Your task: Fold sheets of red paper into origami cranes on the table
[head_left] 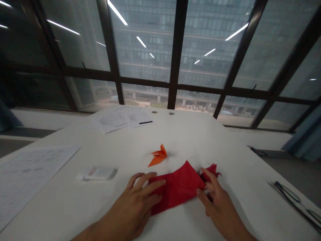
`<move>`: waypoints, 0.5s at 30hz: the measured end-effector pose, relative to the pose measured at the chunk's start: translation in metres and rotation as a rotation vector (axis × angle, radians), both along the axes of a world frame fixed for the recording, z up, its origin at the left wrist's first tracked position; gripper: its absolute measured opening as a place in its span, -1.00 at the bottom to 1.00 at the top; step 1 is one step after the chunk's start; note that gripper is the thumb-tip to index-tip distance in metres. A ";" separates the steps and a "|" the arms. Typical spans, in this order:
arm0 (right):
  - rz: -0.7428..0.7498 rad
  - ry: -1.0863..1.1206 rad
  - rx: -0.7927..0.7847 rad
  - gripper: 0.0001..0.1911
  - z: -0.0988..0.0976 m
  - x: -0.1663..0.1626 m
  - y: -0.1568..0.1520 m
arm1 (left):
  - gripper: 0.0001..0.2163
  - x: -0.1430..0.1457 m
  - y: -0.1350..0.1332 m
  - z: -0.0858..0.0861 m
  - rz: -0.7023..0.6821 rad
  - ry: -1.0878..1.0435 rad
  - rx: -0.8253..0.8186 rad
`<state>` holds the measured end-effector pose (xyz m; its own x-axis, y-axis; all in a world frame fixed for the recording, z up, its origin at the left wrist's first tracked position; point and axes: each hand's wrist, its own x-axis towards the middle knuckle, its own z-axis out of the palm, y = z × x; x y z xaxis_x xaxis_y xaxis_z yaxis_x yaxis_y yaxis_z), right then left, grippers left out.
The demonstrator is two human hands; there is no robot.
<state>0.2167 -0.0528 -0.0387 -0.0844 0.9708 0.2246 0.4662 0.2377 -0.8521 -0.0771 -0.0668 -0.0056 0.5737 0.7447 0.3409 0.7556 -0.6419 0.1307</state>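
Note:
A sheet of red paper (pixel 178 188) lies in front of me on the white table, its far edge rising to a pointed corner. My left hand (pixel 141 201) holds its left end, with the fingers apart over the paper and the thumb hidden. At the right end, my right hand (pixel 213 192) has the paper's corner between thumb and fingers. Just behind those fingers is a small folded red paper figure (pixel 212 170), partly covered by them. Beyond the sheet sits an orange origami figure (pixel 159 156) with pointed wings; neither hand touches it.
A white bottle or tube (pixel 97 173) lies to the left. Printed sheets (pixel 30 174) cover the left edge, and more papers (pixel 117 118) with a black strip (pixel 145 122) lie at the back. Eyeglasses (pixel 288 192) rest at the right edge. Large windows (pixel 145 40) stand behind the table.

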 end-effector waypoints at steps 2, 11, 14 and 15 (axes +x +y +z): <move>-0.011 -0.061 0.009 -0.36 0.003 0.000 -0.001 | -0.63 -0.001 0.002 0.002 -0.071 -0.004 -0.053; 0.026 -0.131 -0.038 -0.50 0.010 0.002 -0.004 | -0.71 -0.004 0.004 0.009 -0.120 -0.034 -0.124; 0.076 -0.187 -0.031 -0.63 0.014 0.002 -0.007 | -0.48 -0.003 0.001 0.002 -0.167 0.032 -0.086; 0.085 -0.186 -0.051 -0.64 0.015 0.001 -0.008 | -0.48 -0.002 -0.002 0.001 -0.173 0.047 -0.082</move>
<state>0.2177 -0.0609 -0.0235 -0.2018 0.9681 0.1485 0.5972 0.2418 -0.7648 -0.0787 -0.0686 -0.0048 0.7094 0.6577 0.2533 0.6414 -0.7514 0.1548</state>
